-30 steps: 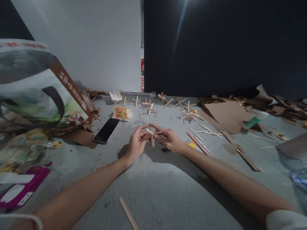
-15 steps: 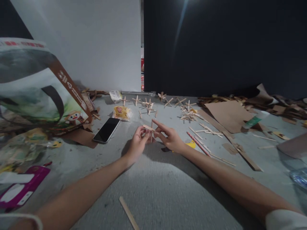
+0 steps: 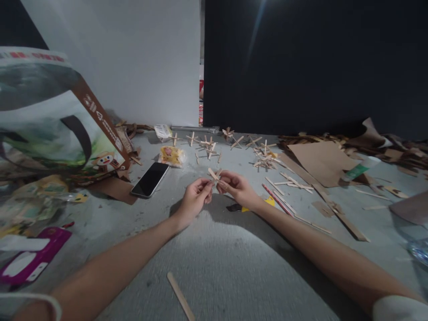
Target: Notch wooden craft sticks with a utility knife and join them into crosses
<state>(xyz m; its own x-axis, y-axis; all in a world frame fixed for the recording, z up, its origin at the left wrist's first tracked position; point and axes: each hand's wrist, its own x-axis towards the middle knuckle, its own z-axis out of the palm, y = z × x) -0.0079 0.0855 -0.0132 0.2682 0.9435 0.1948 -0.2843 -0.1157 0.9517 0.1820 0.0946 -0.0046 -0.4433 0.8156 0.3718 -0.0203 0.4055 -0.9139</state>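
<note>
Between my two hands is a small cross of wooden craft sticks (image 3: 214, 174), held up just above the grey table. My left hand (image 3: 197, 195) pinches it from the left with thumb and fingers. From the right, my right hand (image 3: 236, 187) grips it too, fingers curled; the fingertips partly hide the sticks. Under my right wrist lies a yellow and black utility knife (image 3: 246, 208). A single loose craft stick (image 3: 179, 296) rests on the table close to me.
Stick crosses (image 3: 211, 149) stand at the back, with loose sticks (image 3: 294, 183) to the right. A phone (image 3: 150, 179), a wrapped snack (image 3: 171, 156) and a large printed bag (image 3: 60, 133) are left. Cardboard (image 3: 317, 162), a glue bottle (image 3: 363, 168) and a red pencil (image 3: 277, 198) lie right.
My right index finger, stretched out along the sticks before, has curled in. The stick cross has turned in my hands, its upright stick now tilted. The view has shifted slightly.
</note>
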